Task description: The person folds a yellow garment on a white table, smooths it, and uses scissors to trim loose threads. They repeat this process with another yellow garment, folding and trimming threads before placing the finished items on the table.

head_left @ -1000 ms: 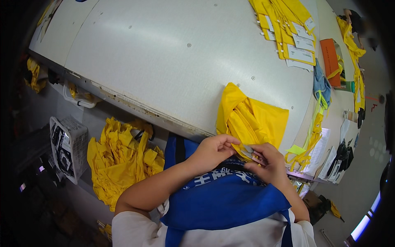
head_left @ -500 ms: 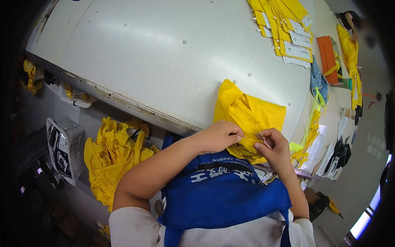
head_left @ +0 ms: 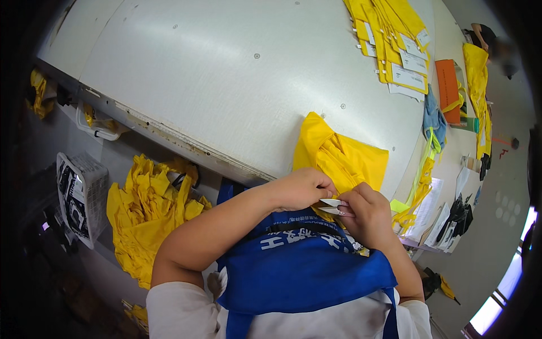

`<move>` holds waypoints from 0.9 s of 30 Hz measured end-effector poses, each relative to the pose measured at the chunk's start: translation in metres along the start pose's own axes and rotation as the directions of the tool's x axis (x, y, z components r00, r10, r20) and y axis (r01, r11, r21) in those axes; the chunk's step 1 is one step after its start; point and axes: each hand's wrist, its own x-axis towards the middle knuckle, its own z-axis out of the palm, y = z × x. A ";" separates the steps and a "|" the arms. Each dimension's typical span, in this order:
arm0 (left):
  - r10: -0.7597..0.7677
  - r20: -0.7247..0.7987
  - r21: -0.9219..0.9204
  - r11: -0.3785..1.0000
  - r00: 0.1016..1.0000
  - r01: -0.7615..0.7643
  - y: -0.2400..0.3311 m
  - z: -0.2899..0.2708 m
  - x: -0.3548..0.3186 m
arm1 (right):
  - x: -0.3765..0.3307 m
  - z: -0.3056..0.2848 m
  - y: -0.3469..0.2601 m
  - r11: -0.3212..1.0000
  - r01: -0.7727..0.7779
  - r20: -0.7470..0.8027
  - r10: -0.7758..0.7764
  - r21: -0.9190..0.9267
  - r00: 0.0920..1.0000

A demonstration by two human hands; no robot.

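Both hands meet at the table edge: the left hand (head_left: 299, 189) pinches the yellow cloth (head_left: 344, 161), the right hand (head_left: 367, 212) grips small snips (head_left: 332, 205). Cutting so close to bunched folds risks nicking cloth or fingertips.

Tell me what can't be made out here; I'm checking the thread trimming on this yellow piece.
Head view only:
- Near edge of the yellow garment: hidden behind the left hand and right hand.
- Small snips: only the blade tips show; the right hand covers the rest, and any thread is too small to see.
- Tags on the stacked yellow pieces: too small.
- Person at the far table end: blurred, near the rim.
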 end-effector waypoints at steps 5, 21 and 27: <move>0.002 0.023 0.051 0.999 1.000 -0.003 0.003 -0.002 0.000 | -0.001 -0.006 0.024 0.842 -0.248 0.181 0.182 0.479 0.966; -0.015 0.079 -0.091 0.996 0.997 0.022 0.004 -0.003 0.000 | -0.018 -0.032 -0.005 0.987 -0.069 0.001 0.070 -0.142 0.998; -0.038 0.087 -0.107 0.993 0.995 0.047 0.006 -0.003 -0.001 | -0.021 -0.014 0.005 0.998 -0.060 -0.095 0.059 -0.005 0.994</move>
